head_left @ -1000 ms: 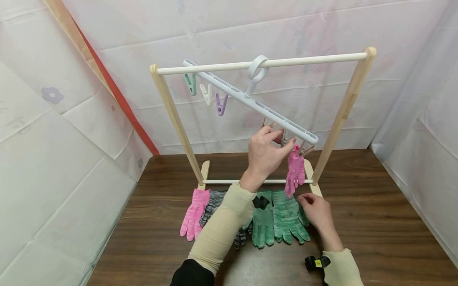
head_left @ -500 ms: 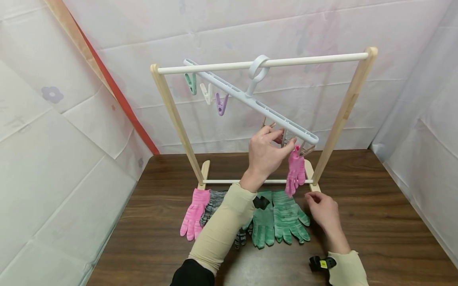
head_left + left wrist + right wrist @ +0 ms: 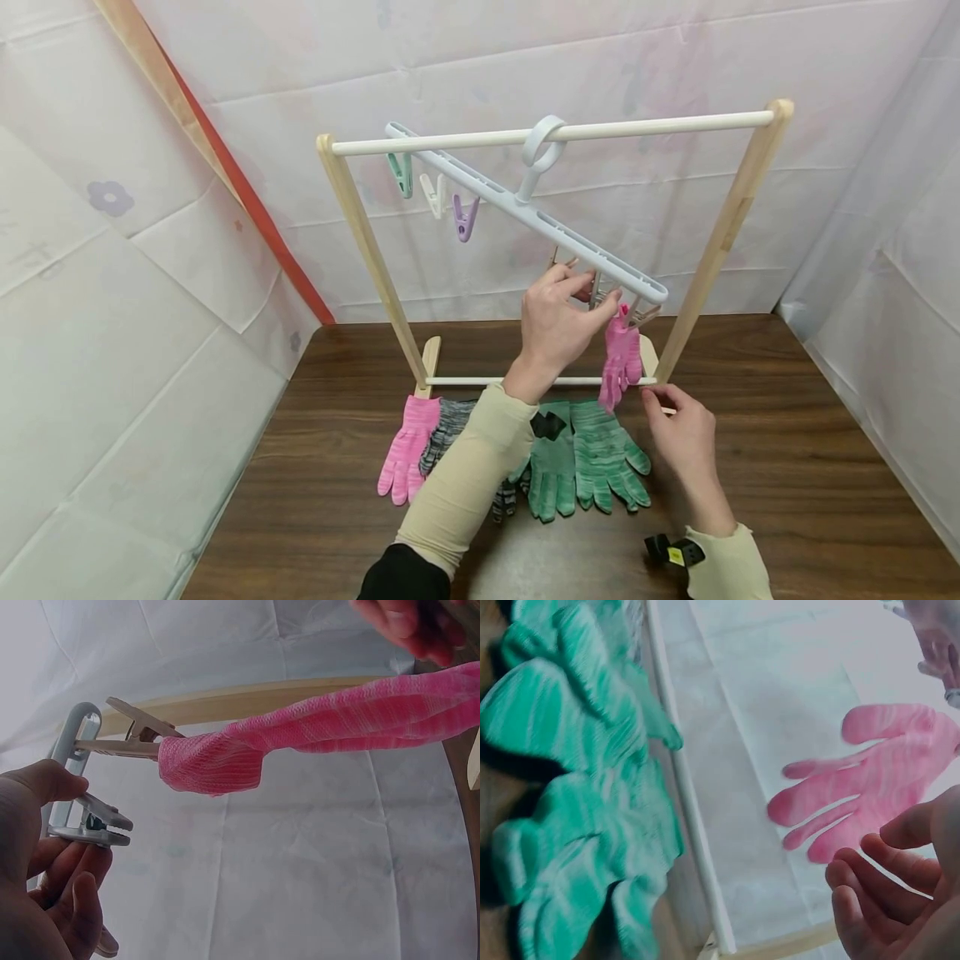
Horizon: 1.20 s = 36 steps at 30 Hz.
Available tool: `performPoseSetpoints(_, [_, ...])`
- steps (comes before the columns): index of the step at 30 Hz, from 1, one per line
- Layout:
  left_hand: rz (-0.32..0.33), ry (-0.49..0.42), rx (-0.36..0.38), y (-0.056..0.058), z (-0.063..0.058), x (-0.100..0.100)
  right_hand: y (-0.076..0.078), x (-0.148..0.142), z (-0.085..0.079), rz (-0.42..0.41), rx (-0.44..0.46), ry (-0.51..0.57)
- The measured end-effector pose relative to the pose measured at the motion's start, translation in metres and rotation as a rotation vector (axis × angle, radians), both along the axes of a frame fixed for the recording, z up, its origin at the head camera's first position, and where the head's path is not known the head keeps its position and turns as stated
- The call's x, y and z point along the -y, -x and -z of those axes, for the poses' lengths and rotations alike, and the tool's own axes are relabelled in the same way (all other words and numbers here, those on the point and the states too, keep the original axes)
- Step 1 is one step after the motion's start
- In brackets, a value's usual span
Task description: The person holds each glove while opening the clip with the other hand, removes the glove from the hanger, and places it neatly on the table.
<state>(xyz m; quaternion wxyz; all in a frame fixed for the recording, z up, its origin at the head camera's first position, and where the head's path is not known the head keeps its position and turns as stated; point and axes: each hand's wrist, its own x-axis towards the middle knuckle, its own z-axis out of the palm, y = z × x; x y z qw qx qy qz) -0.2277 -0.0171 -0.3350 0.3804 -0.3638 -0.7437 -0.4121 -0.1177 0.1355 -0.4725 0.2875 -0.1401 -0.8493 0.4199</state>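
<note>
My left hand (image 3: 557, 321) is raised to the near end of the pale blue hanger (image 3: 536, 217). Its thumb and fingers pinch a grey clothespin (image 3: 94, 834), whose tips stand a little apart with nothing between them. Beside it, a beige clothespin (image 3: 142, 729) at the hanger's end grips the cuff of a pink glove (image 3: 621, 354), which dangles with its fingers down. Low and to the right of that glove, my right hand (image 3: 684, 429) is bent loosely, thumb near the index finger, holding nothing. In the right wrist view its fingertips (image 3: 845, 859) overlap the lower edge of the pink glove.
The hanger hooks over the white bar (image 3: 637, 127) of a wooden rack (image 3: 727, 233). Green (image 3: 401, 175), white (image 3: 432, 196) and purple (image 3: 464, 218) clothespins hang bare at its far end. A pink glove (image 3: 408, 446), grey-black gloves (image 3: 447, 425) and green gloves (image 3: 603, 454) lie on the table.
My right hand has moved right and slightly away from me, off the green gloves, to beside the rack's right foot. The left hand and the hanger have stayed put.
</note>
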Motion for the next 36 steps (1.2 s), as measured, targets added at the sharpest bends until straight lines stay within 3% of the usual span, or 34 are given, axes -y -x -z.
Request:
performPoseSetpoints(7, [-0.001,0.001,-0.007,0.0,0.0,-0.001,-0.001,0.012,-0.014,-0.028,-0.193,-0.052])
performPoseSetpoints(13, [0.006,-0.005,-0.008,0.0,-0.001,-0.001,0.001,0.02,-0.021,-0.043,-0.279,-0.065])
performPoseSetpoints(20, [0.006,-0.006,-0.005,-0.002,-0.001,-0.002,0.005,0.027,-0.024,-0.058,-0.338,-0.004])
performPoseSetpoints(36, [-0.002,-0.014,0.004,-0.002,0.0,-0.001,0.013,0.044,-0.026,-0.106,-0.376,0.164])
